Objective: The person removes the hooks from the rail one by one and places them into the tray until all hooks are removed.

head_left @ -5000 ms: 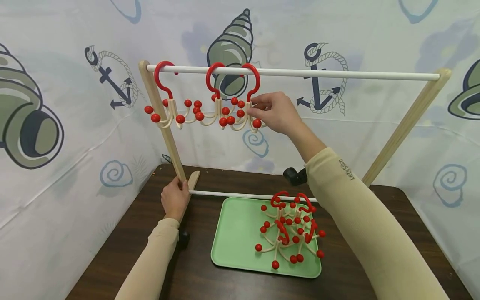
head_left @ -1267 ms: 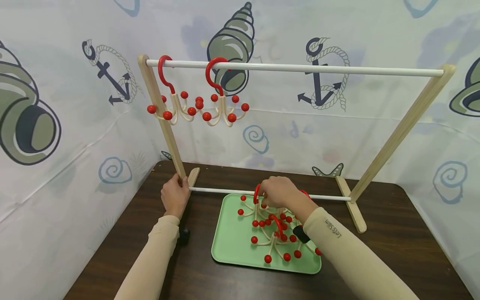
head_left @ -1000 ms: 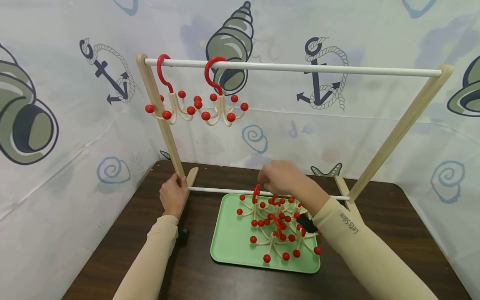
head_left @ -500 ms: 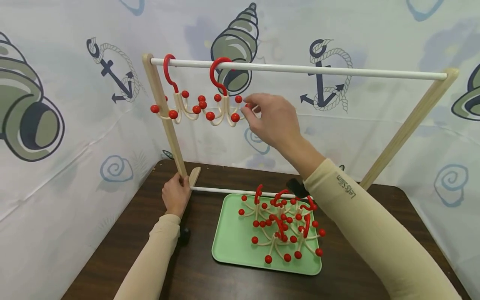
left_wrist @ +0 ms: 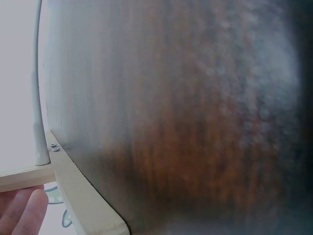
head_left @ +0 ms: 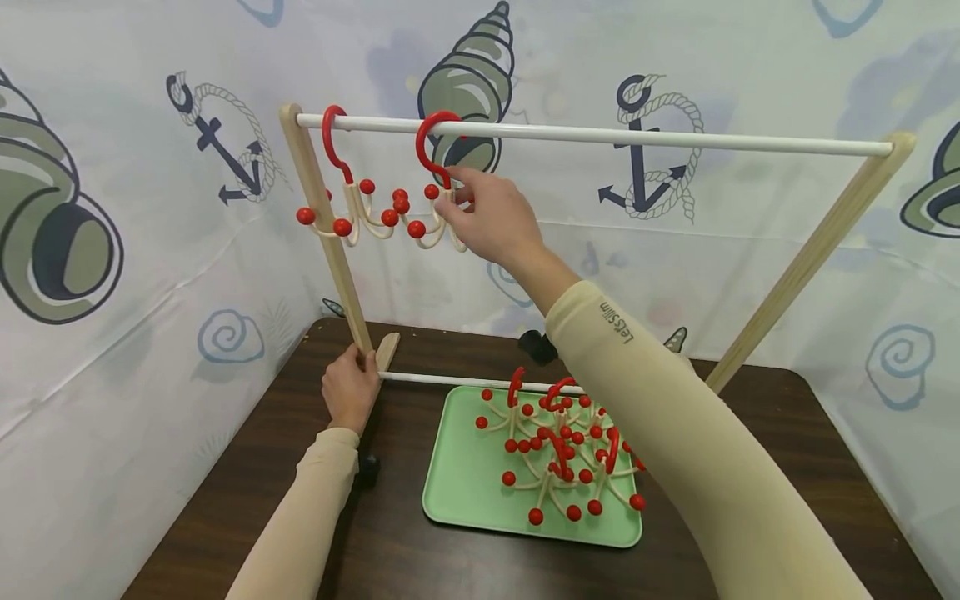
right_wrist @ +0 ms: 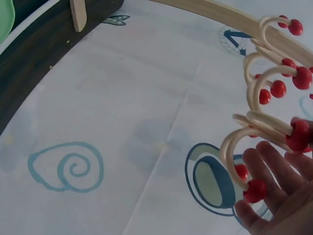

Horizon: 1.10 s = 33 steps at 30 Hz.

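My left hand (head_left: pixel 350 392) grips the foot of the frame's left wooden post (head_left: pixel 335 258). In the left wrist view its fingertips (left_wrist: pixel 32 213) show beside the post. My right hand (head_left: pixel 495 217) is raised to the rail and pinches the cream stem of a multi-armed hanger (head_left: pixel 423 152), whose red hook sits over the white rail (head_left: pixel 675 139). The right wrist view shows curved arms with red ball tips (right_wrist: pixel 301 77) around that hand's fingers. A second such hanger (head_left: pixel 352 200) hangs at the rail's left end. Several more stand crowded on the green tray (head_left: pixel 465 483).
A lower white bar (head_left: pixel 435 381) runs behind the tray between the posts. The right wooden post (head_left: pixel 810 258) leans outward at the right. Beneath all this is a dark wood table (head_left: pixel 390 542). A patterned cloth (head_left: pixel 225 433) surrounds it.
Three hangers were on the rail; the rightmost has been moved down onto the tray's left-back part. My right hand has since risen to the middle one. My left hand has stayed put.
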Each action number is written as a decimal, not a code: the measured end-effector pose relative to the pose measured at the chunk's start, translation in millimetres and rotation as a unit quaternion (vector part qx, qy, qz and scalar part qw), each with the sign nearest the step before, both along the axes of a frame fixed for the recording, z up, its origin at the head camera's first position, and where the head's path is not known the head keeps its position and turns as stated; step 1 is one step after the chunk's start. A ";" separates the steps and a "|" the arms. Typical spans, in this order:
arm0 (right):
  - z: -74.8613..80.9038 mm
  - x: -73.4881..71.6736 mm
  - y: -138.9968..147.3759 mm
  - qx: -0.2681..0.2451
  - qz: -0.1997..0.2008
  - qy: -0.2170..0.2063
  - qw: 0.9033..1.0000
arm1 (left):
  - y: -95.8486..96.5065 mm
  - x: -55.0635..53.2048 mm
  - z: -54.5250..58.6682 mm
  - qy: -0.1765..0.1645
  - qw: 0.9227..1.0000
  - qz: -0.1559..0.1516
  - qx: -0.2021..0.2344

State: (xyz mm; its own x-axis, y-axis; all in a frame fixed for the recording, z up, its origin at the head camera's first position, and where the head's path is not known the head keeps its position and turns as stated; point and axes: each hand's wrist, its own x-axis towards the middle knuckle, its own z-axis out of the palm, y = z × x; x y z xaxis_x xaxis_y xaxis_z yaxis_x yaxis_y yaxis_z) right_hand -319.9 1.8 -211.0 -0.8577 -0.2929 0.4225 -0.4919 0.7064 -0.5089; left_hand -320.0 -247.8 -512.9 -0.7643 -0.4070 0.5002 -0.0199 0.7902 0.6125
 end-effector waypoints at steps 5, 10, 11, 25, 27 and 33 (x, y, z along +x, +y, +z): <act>-2.2 0.9 -7.6 0.010 -0.041 0.007 0.999 | -1.5 0.6 -1.7 0.004 1.000 -0.001 0.000; 1.3 1.4 -5.7 0.012 -0.070 0.010 0.997 | -1.8 0.6 -2.4 0.012 1.000 -0.001 -0.004; 2.4 1.4 -4.4 0.012 -0.072 0.009 0.997 | -2.1 0.7 -2.3 0.013 1.000 -0.001 -0.004; 28.2 11.8 33.2 0.006 -0.070 0.003 0.998 | -2.8 -0.2 -2.1 0.017 1.000 0.002 0.001; 31.5 16.3 40.9 0.006 -0.068 -0.006 0.998 | -2.4 -0.3 -2.2 0.016 1.000 0.003 0.001; 26.0 29.7 64.1 -0.011 -0.048 -0.042 0.998 | -1.1 -0.3 -2.2 0.023 1.000 -0.002 -0.001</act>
State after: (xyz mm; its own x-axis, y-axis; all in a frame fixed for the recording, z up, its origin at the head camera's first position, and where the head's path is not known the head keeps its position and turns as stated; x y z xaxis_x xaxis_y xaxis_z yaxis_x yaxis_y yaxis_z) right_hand -290.2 65.9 -185.0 -0.9143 -0.1987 0.3529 -0.3768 0.7368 -0.5614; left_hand -320.2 -248.9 -515.1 -0.7427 -0.4025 0.5351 0.0115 0.7914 0.6112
